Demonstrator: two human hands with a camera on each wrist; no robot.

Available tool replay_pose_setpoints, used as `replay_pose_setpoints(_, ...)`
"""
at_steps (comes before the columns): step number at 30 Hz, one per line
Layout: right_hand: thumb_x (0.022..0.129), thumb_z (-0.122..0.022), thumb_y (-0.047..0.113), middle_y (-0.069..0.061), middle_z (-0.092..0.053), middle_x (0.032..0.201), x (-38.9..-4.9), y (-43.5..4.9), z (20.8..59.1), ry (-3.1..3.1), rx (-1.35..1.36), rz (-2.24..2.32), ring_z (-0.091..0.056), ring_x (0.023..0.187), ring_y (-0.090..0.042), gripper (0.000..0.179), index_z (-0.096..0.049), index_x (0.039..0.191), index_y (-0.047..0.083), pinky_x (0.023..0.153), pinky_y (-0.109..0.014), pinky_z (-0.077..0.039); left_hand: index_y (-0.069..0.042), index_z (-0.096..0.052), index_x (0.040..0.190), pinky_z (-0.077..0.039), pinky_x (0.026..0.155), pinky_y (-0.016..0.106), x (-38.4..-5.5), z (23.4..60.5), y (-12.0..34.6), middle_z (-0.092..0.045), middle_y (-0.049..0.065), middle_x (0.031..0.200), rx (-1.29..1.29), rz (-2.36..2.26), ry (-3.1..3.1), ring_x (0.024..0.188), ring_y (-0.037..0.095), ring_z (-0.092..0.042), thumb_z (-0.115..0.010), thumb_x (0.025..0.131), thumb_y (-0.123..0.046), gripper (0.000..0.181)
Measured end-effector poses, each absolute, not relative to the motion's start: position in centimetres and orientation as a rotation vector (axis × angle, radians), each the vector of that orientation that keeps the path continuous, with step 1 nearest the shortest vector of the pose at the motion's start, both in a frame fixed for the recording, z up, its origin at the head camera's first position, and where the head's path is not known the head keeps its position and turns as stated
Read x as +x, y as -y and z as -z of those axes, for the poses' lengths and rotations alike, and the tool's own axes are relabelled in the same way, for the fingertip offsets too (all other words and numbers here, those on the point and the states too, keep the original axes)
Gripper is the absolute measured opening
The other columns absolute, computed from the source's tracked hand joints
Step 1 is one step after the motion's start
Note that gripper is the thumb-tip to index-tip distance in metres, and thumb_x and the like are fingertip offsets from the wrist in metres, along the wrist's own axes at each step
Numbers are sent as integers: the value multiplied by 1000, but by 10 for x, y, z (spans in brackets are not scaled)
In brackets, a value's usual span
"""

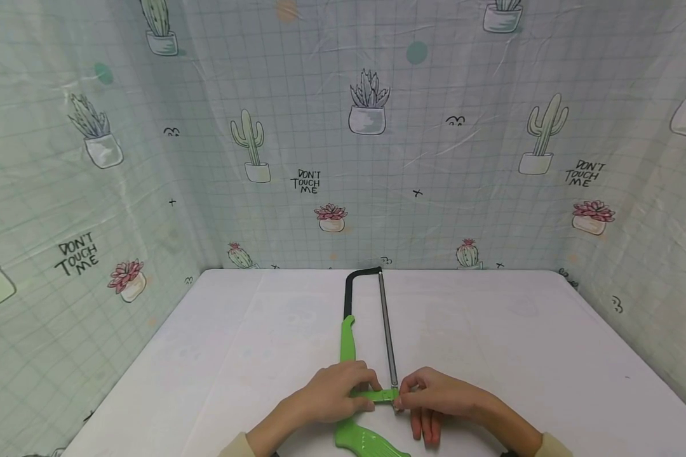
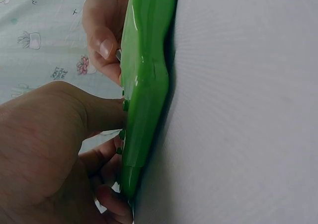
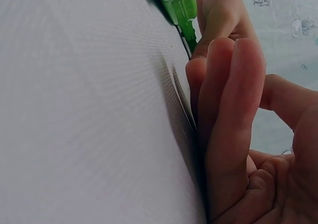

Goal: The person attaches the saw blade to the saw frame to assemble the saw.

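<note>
A hacksaw [image 1: 347, 346] with a green frame and handle and a black front bow lies flat on the white table, its blade [image 1: 387, 330] on the right side. My left hand [image 1: 340, 390] pinches the green crosspiece near the handle between thumb and fingers. At the right end of that crosspiece, my right hand [image 1: 434, 397] pinches the small metal fitting by the blade's near end with thumb and index finger; its other fingers extend over the table. In the left wrist view the green handle [image 2: 146, 85] stands large beside my left thumb. The fitting is mostly hidden by my right fingertips.
The white table [image 1: 491, 330] extends around the saw on both sides. Behind and beside it hangs a grid-patterned cloth [image 1: 411, 158] printed with cacti and lettering. Where the handle [image 1: 368, 441] nears the bottom of the head view, its end is cut off.
</note>
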State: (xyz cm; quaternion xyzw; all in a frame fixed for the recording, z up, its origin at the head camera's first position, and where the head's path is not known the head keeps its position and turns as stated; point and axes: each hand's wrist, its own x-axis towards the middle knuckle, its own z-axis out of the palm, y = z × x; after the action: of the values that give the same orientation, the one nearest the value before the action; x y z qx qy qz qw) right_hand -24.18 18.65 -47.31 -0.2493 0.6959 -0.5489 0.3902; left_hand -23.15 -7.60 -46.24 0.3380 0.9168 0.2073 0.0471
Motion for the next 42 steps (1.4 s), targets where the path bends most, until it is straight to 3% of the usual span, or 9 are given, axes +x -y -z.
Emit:
replay_pose_setpoints(15,99,-59,19,-2,-72,68,-242,-189,474,-1774,-625,1395,-65,49,-3,19,-63,104,1,48,-22,-53,-32,-73,109,-43,71,20,-231,463,75,-61,-19,97,1038,-611,-2810,84,-2,-49,-72,93,-38,18)
replay_pose_setpoints(42,97,-59,12,-4,-71,67,-241,-188,477,-1771,-636,1418,-64,48,-5,9,-60,97,4,48,-23,-53,-32,-72,109,-46,74,20,-229,467,76,-61,-19,97,1045,-595,-2840,91,-4,-54,-72,93,-39,18)
